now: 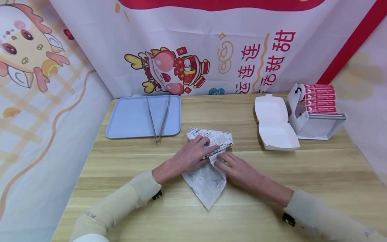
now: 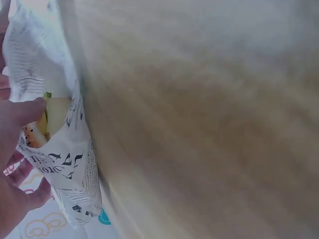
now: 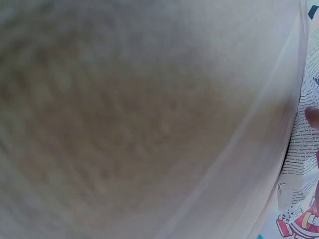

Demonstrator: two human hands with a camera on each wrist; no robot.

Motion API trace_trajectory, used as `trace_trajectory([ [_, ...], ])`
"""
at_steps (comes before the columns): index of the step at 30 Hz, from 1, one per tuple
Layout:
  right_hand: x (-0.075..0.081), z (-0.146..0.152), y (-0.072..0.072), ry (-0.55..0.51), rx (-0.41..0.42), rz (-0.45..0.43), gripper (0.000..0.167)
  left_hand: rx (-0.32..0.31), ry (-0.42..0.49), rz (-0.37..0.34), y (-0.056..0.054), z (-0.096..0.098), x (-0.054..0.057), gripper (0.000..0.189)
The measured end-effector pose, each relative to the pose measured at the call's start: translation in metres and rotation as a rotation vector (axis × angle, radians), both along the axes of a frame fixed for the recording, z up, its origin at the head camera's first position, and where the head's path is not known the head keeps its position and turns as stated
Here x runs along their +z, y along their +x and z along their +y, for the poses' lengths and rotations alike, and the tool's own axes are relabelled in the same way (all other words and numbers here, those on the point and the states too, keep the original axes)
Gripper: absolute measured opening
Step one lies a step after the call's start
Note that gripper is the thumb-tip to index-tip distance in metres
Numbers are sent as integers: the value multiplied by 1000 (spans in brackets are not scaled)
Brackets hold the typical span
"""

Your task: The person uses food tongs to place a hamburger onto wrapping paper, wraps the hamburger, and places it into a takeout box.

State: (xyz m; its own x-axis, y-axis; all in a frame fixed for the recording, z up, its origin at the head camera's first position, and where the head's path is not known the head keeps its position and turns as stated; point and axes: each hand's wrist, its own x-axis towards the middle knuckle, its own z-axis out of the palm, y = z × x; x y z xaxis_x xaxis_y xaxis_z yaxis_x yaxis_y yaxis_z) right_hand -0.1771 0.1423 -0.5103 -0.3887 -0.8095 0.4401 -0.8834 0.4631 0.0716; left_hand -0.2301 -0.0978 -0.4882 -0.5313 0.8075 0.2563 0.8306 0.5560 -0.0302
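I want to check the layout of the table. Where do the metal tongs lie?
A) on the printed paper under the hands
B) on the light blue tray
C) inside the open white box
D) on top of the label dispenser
B: the metal tongs lie across the light blue tray, their tips just over its near rim, apart from the printed paper and the open white box.

Head view looked forward and down at counter (image 1: 127, 168) from above, mid-distance. Left wrist view sat close, sideways along counter (image 2: 209, 124). Right wrist view sat nearer, blurred. All three shared printed paper (image 1: 208, 178) (image 2: 75, 169) (image 3: 304, 144).
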Motion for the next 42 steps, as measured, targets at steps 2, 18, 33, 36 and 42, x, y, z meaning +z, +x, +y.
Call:
trace_trajectory([
  [2, 0, 0, -3, 13, 2, 23, 34, -13, -5, 4, -2, 1, 2, 58],
  [18, -2, 7, -18, -204, -36, -29, 26, -153, -17, -32, -17, 0, 6, 41],
  [33, 3, 14, -18, -360, -163, -280, 31, -263, -211, -196, -16, -26, 28, 69],
  [36, 4, 13, -19, -411, -230, -370, 39, -245, -297, -223, -13, -30, 29, 84],
  [42, 6, 10, -22, -509, -328, -522, 36, -219, -402, -168, -5, -34, 19, 105],
])
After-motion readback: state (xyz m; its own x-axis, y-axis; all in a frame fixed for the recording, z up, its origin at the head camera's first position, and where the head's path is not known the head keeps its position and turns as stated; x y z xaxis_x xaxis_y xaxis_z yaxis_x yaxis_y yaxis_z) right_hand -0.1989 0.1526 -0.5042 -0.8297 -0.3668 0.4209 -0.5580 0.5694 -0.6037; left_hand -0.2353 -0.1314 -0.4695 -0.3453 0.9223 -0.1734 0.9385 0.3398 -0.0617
